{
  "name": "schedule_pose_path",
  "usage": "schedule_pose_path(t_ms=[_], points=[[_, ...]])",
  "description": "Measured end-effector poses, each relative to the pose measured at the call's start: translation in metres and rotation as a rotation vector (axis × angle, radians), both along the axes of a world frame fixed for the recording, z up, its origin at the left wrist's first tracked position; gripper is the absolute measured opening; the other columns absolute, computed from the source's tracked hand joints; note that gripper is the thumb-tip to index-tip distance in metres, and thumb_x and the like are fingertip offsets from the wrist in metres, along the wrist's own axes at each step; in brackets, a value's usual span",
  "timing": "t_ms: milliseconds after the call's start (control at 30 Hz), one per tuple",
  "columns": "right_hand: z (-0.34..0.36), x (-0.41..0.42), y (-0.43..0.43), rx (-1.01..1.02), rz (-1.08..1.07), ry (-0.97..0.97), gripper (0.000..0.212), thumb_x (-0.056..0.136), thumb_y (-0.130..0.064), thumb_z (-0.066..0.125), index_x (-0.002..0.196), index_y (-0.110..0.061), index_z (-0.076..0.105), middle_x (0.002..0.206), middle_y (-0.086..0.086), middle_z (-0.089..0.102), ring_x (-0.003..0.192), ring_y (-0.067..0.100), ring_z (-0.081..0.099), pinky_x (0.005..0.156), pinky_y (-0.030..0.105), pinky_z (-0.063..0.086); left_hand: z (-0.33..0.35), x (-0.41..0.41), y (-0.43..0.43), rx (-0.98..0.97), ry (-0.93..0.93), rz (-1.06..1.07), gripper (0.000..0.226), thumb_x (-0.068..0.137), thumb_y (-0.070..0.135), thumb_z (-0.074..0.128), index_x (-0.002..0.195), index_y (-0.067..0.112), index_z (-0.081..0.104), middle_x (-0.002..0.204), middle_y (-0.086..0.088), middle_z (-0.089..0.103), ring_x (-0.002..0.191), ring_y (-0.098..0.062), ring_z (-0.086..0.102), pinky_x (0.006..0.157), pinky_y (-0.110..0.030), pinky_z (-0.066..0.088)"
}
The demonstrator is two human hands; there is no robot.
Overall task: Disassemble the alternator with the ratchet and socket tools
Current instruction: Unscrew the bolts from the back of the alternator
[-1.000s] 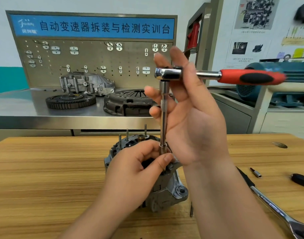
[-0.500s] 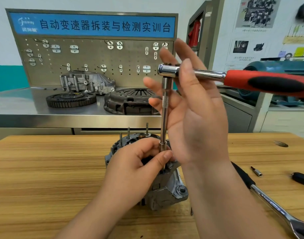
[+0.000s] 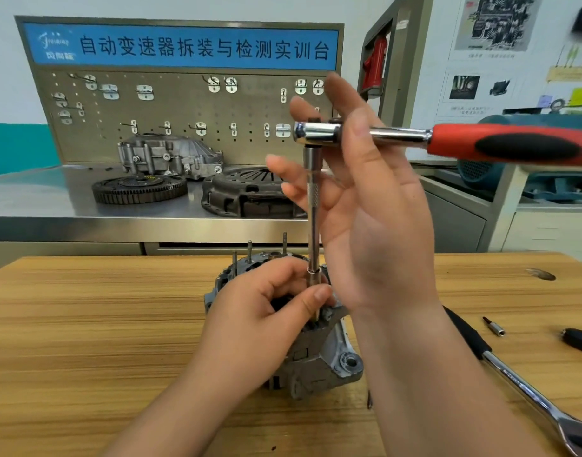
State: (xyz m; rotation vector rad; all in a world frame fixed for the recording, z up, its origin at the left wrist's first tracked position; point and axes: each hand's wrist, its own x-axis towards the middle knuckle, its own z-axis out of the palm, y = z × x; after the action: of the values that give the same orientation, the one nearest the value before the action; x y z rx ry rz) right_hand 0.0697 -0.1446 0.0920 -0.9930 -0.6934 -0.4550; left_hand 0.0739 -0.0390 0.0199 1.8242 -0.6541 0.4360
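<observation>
Swung slightly nearer the camera over the past second, the ratchet (image 3: 398, 135) tops an extension (image 3: 313, 225) standing on the alternator (image 3: 319, 357), which sits on end mid-worktop (image 3: 85, 324). The left hand (image 3: 266, 311) pinches the extension's foot with curled fingers. The right hand (image 3: 375, 225) is spread nearly flat, thumb across the ratchet's neck. So loose a hold could let the socket tip off its fastener. Both are hidden under the left fingers, and the handle's end is cut off.
</observation>
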Motion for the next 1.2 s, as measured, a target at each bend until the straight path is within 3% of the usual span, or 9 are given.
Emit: schedule_pose_path(t_ms=[100, 200, 400, 500, 633, 767, 900, 1067, 1200], points=[[0.0, 0.003, -0.005, -0.016, 0.087, 0.103, 0.039, 0.096, -0.044, 0.035, 0.116, -0.02, 0.059, 0.099, 0.003, 0.075, 0.072, 0.019, 0.07, 0.073, 0.026, 0.054, 0.0, 0.0, 0.001, 0.051, -0.027, -0.009, 0.014, 0.087, 0.043, 0.056, 0.09, 0.037, 0.069, 0.076, 0.023, 0.069, 0.075, 0.003, 0.064, 0.062, -0.011, 0.045], [-0.001, 0.005, -0.008, -0.044, 0.109, 0.139, 0.048, 0.102, -0.046, 0.023, 0.117, -0.018, 0.058, 0.089, 0.004, 0.075, 0.07, 0.017, 0.07, 0.069, 0.025, 0.055, 0.003, -0.001, 0.002, 0.072, -0.022, -0.037, 0.011, 0.09, 0.038, 0.057, 0.093, 0.037, 0.068, 0.08, 0.024, 0.07, 0.08, 0.004, 0.065, 0.065, -0.008, 0.044], [0.0, 0.001, -0.002, -0.069, -0.063, -0.025, 0.023, 0.091, -0.026, 0.051, 0.108, -0.026, 0.067, 0.101, -0.001, 0.07, 0.086, 0.018, 0.062, 0.074, 0.028, 0.05, 0.004, -0.003, 0.0, -0.017, 0.019, -0.033, 0.019, 0.084, 0.015, 0.066, 0.072, 0.031, 0.064, 0.055, 0.024, 0.063, 0.054, 0.012, 0.056, 0.051, 0.0, 0.036], [0.0, 0.001, -0.004, -0.068, -0.027, -0.043, 0.022, 0.091, -0.023, 0.053, 0.108, -0.027, 0.066, 0.108, -0.004, 0.069, 0.089, 0.018, 0.063, 0.076, 0.029, 0.049, 0.003, -0.001, 0.0, -0.029, 0.026, -0.038, 0.007, 0.083, 0.026, 0.065, 0.077, 0.029, 0.067, 0.066, 0.02, 0.07, 0.064, 0.009, 0.062, 0.057, -0.003, 0.04], [0.0, 0.003, -0.007, -0.013, 0.064, 0.084, 0.035, 0.09, -0.041, 0.044, 0.113, -0.021, 0.061, 0.104, -0.001, 0.073, 0.076, 0.018, 0.069, 0.07, 0.027, 0.051, 0.001, 0.002, 0.003, 0.002, 0.018, -0.061, 0.014, 0.085, 0.045, 0.06, 0.085, 0.033, 0.068, 0.075, 0.02, 0.071, 0.073, 0.006, 0.064, 0.063, -0.008, 0.043], [-0.003, 0.007, -0.01, -0.024, 0.09, 0.146, 0.045, 0.1, -0.044, 0.029, 0.114, -0.016, 0.06, 0.089, 0.004, 0.075, 0.069, 0.017, 0.069, 0.065, 0.026, 0.053, 0.0, 0.002, 0.003, 0.057, 0.031, -0.062, 0.018, 0.083, 0.037, 0.056, 0.097, 0.035, 0.068, 0.087, 0.021, 0.073, 0.088, 0.002, 0.067, 0.077, -0.027, 0.05], [-0.002, 0.005, -0.005, -0.049, -0.025, 0.039, 0.03, 0.091, -0.038, 0.049, 0.11, -0.024, 0.067, 0.092, 0.003, 0.073, 0.076, 0.017, 0.067, 0.068, 0.027, 0.054, 0.001, 0.003, 0.002, 0.015, 0.061, -0.008, 0.005, 0.085, 0.027, 0.068, 0.088, 0.031, 0.069, 0.083, 0.016, 0.073, 0.082, -0.001, 0.068, 0.075, -0.032, 0.053], [-0.003, 0.001, -0.002, -0.14, -0.172, -0.173, 0.022, 0.088, -0.024, 0.063, 0.108, -0.028, 0.07, 0.107, -0.003, 0.072, 0.097, 0.019, 0.065, 0.088, 0.033, 0.05, 0.001, 0.002, 0.002, -0.008, 0.093, 0.025, 0.01, 0.08, 0.03, 0.071, 0.087, 0.036, 0.068, 0.08, 0.015, 0.073, 0.078, -0.003, 0.067, 0.075, -0.036, 0.055], [0.0, 0.002, 0.0, -0.078, -0.069, 0.025, 0.028, 0.09, -0.04, 0.052, 0.11, -0.028, 0.067, 0.105, 0.004, 0.074, 0.078, 0.02, 0.07, 0.072, 0.028, 0.055, 0.001, 0.002, 0.002, -0.035, 0.089, 0.02, 0.013, 0.082, 0.031, 0.072, 0.09, 0.039, 0.066, 0.079, 0.012, 0.073, 0.08, -0.008, 0.069, 0.079, -0.044, 0.055]])
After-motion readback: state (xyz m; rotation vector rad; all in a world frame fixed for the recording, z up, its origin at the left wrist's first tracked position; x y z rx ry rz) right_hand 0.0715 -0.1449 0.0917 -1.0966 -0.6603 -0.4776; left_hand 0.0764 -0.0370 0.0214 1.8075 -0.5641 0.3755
